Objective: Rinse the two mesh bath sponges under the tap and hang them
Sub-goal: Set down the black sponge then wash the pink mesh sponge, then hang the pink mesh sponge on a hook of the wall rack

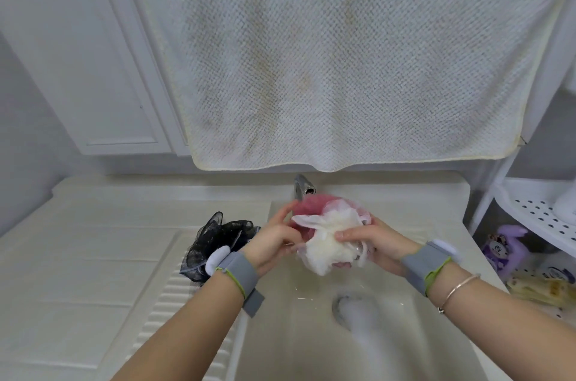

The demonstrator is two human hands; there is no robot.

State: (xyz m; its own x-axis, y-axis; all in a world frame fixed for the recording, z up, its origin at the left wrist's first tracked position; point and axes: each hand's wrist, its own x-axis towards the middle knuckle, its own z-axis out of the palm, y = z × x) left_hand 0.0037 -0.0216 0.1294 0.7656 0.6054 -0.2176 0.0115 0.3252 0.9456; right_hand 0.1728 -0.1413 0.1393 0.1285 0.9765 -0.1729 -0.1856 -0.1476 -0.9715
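A pink and white mesh sponge point(327, 231) is held over the sink basin point(405, 302), just below the metal tap point(303, 186). My left hand point(274, 240) grips its left side with curled fingers. My right hand point(371, 240) grips its right side, fingers laid across the white mesh. A black mesh sponge point(218, 240) lies on the ribbed drainboard left of the basin, partly hidden behind my left wrist band. I cannot tell whether water is running from the tap.
A large white towel point(343, 53) hangs above the tap and hides the wall. Foam sits around the drain point(355, 309). A white perforated rack point(536, 212) stands at right, with a purple bottle point(505, 252) below it. A white cabinet door point(93, 68) is upper left.
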